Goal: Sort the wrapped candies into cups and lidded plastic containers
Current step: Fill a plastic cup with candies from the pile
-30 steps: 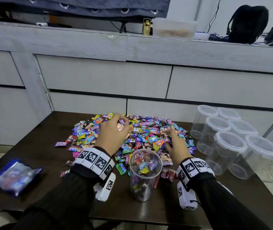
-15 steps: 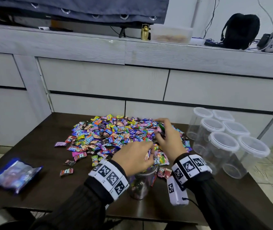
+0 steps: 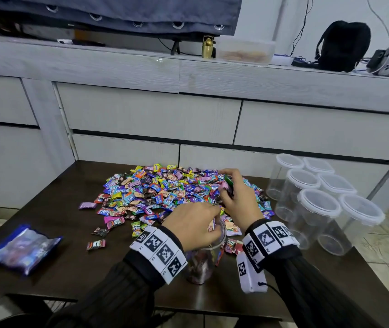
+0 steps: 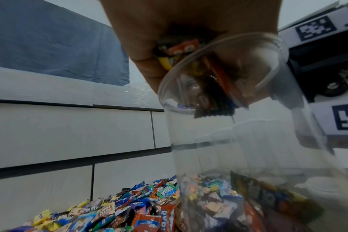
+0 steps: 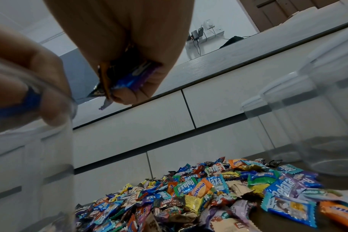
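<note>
Left hand (image 3: 194,224) over the mouth of the clear cup (image 3: 203,263), fingers curled round a few wrapped candies (image 4: 181,48) at the rim; the cup stands on the dark bench (image 3: 46,268) directly below it. Right hand (image 3: 240,200), just beyond the left, grips several wrapped sweets (image 5: 125,76) above the loose candy pile (image 3: 165,188). Six lidded clear containers (image 3: 318,204) stand to its right.

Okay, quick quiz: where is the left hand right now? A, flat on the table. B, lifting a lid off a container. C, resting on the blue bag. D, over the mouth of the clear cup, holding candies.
D: the left hand sits over the clear cup with candies in its grip.
</note>
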Tool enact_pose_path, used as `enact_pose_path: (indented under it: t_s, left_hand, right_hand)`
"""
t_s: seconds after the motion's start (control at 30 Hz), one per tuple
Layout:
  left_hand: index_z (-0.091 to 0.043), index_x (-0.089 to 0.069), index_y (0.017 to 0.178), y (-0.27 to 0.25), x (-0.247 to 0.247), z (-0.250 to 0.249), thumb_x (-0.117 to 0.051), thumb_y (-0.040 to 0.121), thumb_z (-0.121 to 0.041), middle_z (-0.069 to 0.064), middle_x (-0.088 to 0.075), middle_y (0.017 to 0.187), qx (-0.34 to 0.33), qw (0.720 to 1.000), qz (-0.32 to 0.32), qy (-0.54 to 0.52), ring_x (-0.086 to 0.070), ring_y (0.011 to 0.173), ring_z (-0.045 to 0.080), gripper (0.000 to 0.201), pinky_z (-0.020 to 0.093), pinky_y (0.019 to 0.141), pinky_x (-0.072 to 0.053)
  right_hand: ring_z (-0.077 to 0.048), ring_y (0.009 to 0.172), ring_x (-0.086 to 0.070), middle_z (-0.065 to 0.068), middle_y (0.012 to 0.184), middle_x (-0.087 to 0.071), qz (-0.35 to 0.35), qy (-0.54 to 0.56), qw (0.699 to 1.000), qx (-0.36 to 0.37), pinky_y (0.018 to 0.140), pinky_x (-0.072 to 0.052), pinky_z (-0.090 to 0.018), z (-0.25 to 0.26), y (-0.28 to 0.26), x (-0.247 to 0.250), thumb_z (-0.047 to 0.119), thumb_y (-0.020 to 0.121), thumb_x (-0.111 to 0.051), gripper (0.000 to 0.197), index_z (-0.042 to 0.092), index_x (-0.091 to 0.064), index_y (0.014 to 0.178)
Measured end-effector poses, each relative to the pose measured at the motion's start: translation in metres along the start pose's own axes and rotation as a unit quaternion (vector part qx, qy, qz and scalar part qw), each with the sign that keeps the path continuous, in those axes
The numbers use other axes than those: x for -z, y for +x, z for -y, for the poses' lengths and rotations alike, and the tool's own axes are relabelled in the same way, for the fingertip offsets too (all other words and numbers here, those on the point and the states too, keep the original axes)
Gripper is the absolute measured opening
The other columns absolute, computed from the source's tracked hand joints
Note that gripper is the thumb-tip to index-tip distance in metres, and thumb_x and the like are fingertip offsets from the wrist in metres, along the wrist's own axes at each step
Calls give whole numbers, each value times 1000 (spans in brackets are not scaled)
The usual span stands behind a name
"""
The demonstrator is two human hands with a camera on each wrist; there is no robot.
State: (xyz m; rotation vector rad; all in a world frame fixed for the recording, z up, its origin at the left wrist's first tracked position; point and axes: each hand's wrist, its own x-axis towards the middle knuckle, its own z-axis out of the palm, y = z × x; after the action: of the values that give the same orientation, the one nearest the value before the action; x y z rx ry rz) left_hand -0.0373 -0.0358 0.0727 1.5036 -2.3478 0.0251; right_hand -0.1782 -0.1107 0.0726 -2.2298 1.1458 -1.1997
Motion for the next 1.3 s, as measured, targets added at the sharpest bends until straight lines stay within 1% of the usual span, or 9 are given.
enact_pose_path:
  t_s: [0.33, 0.43, 0.53, 0.6, 0.77, 0.97, 1.1, 1.23, 1.3]
  left_hand:
    - [-19, -58, 94, 7, -2, -12, -58, 88, -27, 2, -65, 85, 99, 980, -86, -151, -51, 70, 22, 10, 38, 70, -47]
    - [-17, -58, 91, 8, -3, -15, -59, 88, -25, 0, -62, 81, 90, 972, -109, -186, -43, 64, 18, 9, 37, 66, -45]
    - [-15, -59, 89, 8, -2, -17, -60, 88, -21, -7, -57, 76, 67, 962, -151, -218, -46, 62, 7, 6, 32, 62, -37]
    - [-17, -59, 88, 11, 0, -20, -59, 87, -20, -13, -54, 72, 59, 949, -197, -241, -48, 61, 2, 3, 28, 61, -34]
    - [-13, -60, 88, 13, 0, -24, -59, 87, -18, -4, -64, 82, 43, 936, -204, -286, -59, 74, 21, 5, 42, 76, -49]
    - [-11, -61, 88, 14, 3, -28, -59, 86, -15, -3, -66, 83, 20, 912, -261, -317, -62, 76, 16, 5, 37, 76, -50]
    - [-12, -60, 87, 10, -2, -22, -61, 86, -11, -9, -62, 80, 22, 934, -195, -299, -58, 72, 8, 2, 28, 73, -48]
    - [-19, -61, 85, 6, -5, -10, -63, 85, -17, -14, -55, 68, 39, 961, -92, -259, -50, 62, -2, 2, 21, 61, -36]
    - [-19, -61, 86, 4, -4, -6, -63, 85, -19, -11, -57, 69, 41, 967, -60, -246, -52, 64, -1, 2, 27, 63, -40]
  right_hand:
    - [-4, 57, -49, 0, 67, -55, -3, -4, 1000, -14, 54, -35, -13, -2, -4, -1, 2, 86, -53, 41, 21, -48, 122]
    - [-5, 58, -49, -6, 73, -60, -3, -1, 1000, -20, 55, -36, -14, -3, -4, 0, 2, 88, -54, 40, 20, -48, 123]
    - [-7, 58, -48, -5, 70, -57, 0, 13, 999, -32, 59, -41, -24, -2, -5, 4, 4, 89, -54, 37, 20, -48, 122]
    - [-6, 57, -48, -1, 66, -55, 3, 11, 999, -34, 57, -39, -19, -2, -6, 6, 6, 89, -56, 36, 19, -47, 122]
    - [-4, 56, -45, 7, 62, -48, 13, 7, 999, -51, 53, -37, -11, 0, -7, 11, -2, 86, -54, 42, 12, -47, 125]
    - [-15, 59, -51, -8, 68, -58, 24, 1, 998, -59, 52, -35, -12, -2, -10, 13, -5, 80, -50, 48, 13, -46, 124]
    - [-1, 50, -43, 8, 59, -46, 3, -2, 999, -50, 51, -35, -11, -9, -10, 8, 1, 87, -54, 38, 15, -48, 122]
    - [-10, 49, -42, -3, 58, -49, -7, -14, 999, -43, 50, -33, -16, -15, -9, 8, 3, 90, -53, 34, 15, -49, 121]
    - [-12, 49, -43, -10, 60, -54, -7, -18, 999, -39, 49, -32, -19, -16, -9, 8, 4, 91, -52, 33, 15, -48, 121]
